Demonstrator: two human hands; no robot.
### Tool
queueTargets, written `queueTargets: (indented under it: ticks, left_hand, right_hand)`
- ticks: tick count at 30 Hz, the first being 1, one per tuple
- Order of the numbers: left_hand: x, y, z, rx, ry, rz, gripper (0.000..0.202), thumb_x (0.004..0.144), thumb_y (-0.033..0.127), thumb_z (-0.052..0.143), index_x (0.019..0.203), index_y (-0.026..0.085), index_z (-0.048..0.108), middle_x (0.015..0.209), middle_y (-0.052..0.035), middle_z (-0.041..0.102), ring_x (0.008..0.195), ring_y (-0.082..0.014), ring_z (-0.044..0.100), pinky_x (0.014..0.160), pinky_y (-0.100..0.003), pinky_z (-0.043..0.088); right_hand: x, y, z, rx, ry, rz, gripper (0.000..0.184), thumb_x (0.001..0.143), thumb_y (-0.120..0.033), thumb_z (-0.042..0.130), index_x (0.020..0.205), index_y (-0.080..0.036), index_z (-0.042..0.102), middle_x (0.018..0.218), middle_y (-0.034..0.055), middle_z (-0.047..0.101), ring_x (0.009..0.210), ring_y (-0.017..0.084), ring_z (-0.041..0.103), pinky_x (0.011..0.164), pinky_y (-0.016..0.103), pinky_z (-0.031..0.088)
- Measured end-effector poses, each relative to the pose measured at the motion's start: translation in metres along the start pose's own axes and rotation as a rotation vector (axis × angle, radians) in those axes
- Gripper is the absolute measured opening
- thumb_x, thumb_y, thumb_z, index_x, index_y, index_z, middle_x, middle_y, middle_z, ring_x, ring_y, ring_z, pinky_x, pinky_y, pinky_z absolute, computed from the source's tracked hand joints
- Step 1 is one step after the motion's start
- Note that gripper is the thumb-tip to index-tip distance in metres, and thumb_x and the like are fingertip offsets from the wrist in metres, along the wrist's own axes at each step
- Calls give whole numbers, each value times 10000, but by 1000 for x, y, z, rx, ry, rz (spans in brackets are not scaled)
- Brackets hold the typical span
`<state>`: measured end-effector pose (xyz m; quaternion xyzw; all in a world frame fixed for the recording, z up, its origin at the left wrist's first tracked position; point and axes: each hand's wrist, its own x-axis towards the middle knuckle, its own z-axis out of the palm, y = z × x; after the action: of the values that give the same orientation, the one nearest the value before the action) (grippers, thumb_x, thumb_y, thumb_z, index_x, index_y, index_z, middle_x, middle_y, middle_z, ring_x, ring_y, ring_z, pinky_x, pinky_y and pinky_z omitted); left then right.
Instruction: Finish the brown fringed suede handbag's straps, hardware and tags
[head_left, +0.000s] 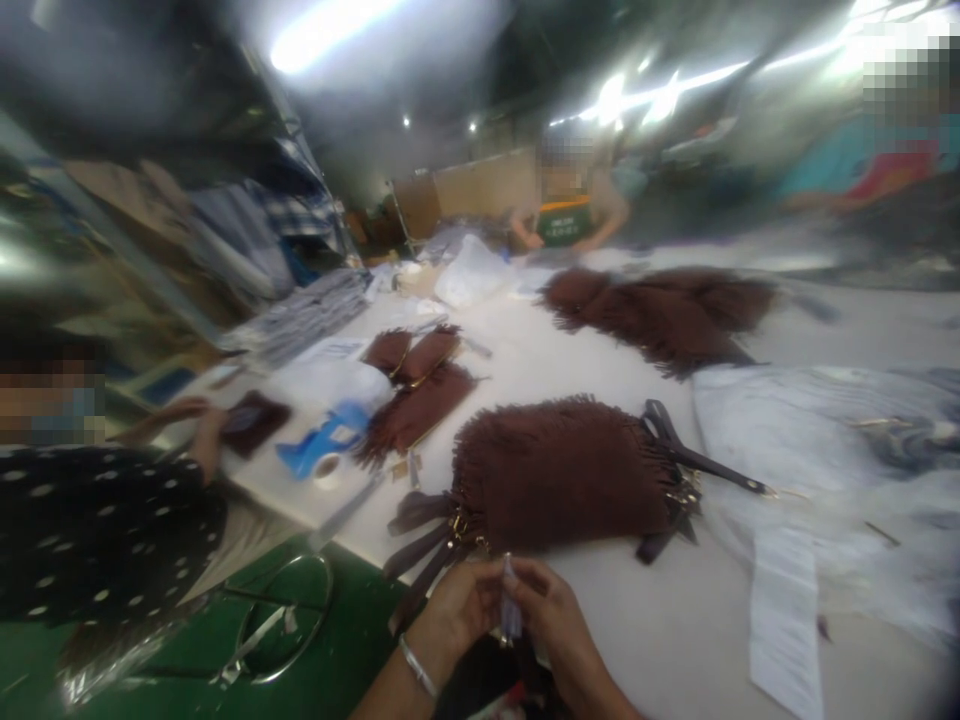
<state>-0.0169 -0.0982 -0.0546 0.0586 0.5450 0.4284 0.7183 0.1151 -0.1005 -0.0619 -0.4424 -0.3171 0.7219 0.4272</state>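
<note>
A small pale piece (511, 608) is pinched in the grip of left hand (463, 608) and right hand (556, 612) together, by the near edge of the bench (637, 630); just beyond, a fringed brown bundle (570, 475) is laid, with dark straps (418, 512) at its left and right ends

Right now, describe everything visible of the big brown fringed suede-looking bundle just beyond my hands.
The big brown fringed suede-looking bundle lies flat on the white tabletop, just beyond your left hand and right hand. Shaggy fringe edges its far side and ends; dark straps with gold-coloured fittings stick out left and right. One bag or several: unclear.
</note>
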Motion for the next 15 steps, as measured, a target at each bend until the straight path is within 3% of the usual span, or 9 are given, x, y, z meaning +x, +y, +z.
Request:
queueTargets:
  ticks: [3, 9, 15]
  left_hand:
    - [0, 4, -1, 17, -38, -28, 145, 708, 162, 714, 815, 76, 668, 680, -71, 675, 563, -159, 626, 580, -267, 477]
    - [-1, 10, -4, 23, -112, 15, 123, 665, 133, 755, 716, 95, 649, 623, -33, 647, 533, -122, 595, 549, -221, 408]
    - [1, 14, -11, -33, -185, -60, 156, 669, 144, 790, 740, 102, 658, 622, -24, 648, 508, -104, 584, 531, -208, 403]
  right_hand:
    - [-2, -1, 3, 135, 48, 100, 443, 541, -429, 851, 853, -162, 687, 762, 47, 713, 663, 195, 659, 587, 278, 495]
    - [0, 3, 0, 210, 49, 134, 353, 540, -370, 872, 750, -151, 692, 665, 12, 682, 583, 131, 616, 577, 237, 487]
    - [0, 1, -3, 212, 2, 214, 344, 584, -340, 850, 847, -166, 710, 720, 20, 695, 578, 127, 612, 503, 217, 483]
